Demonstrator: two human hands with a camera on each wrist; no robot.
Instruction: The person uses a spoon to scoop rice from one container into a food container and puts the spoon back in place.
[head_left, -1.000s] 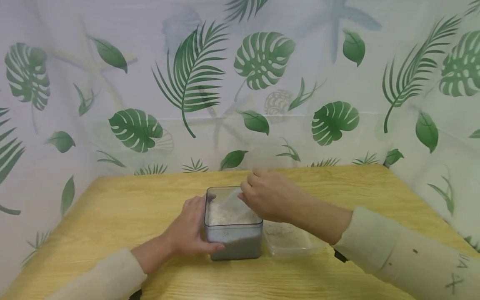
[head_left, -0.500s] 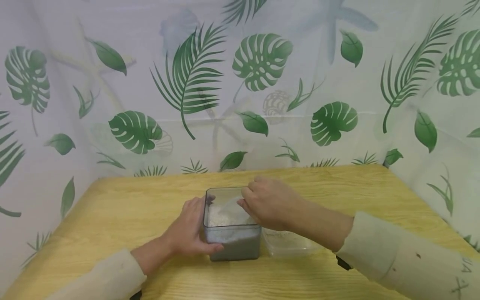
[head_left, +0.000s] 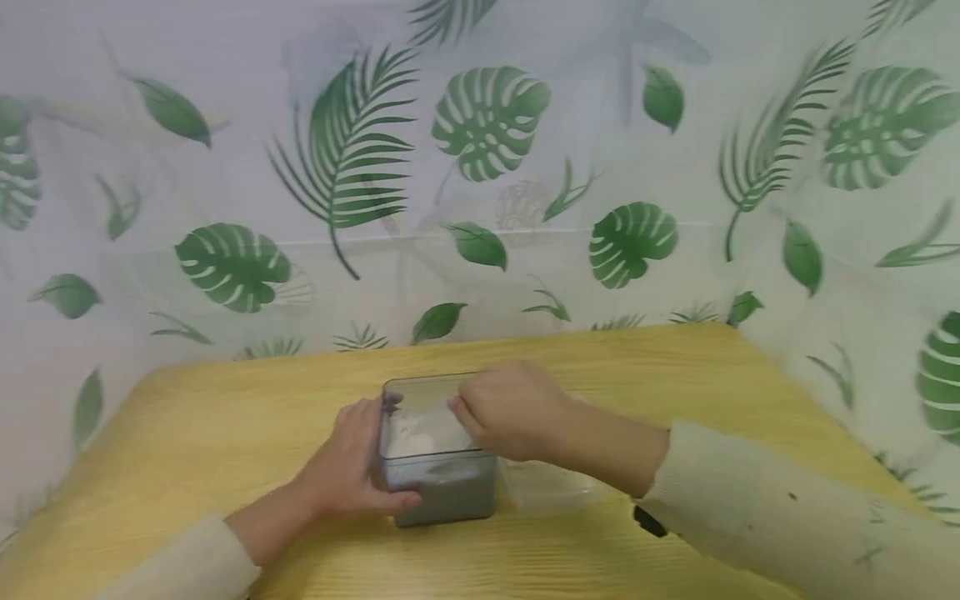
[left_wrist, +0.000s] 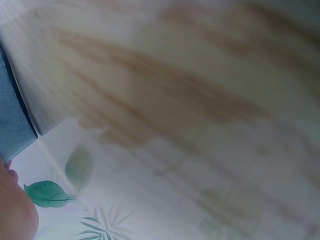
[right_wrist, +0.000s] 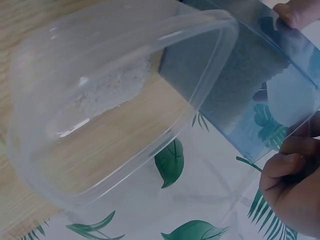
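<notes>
Grey-tinted clear box (head_left: 438,467) w/ white powder, yellow wood-grain table (head_left: 225,433), white curtain (head_left: 525,167) w/ green leaves

Open table on the left, a crowded spot in the middle

The wooden table (head_left: 187,433) is bare on the left, far and near sides, so a hand could pass there. In the middle stands the tall grey box (head_left: 438,467), with the left hand (head_left: 348,471) against its left side and the right hand (head_left: 510,408) over its top. The low clear tub (head_left: 551,487) sits just right of it. The leaf-print curtain (head_left: 480,167) closes off the far, left and right sides.
</notes>
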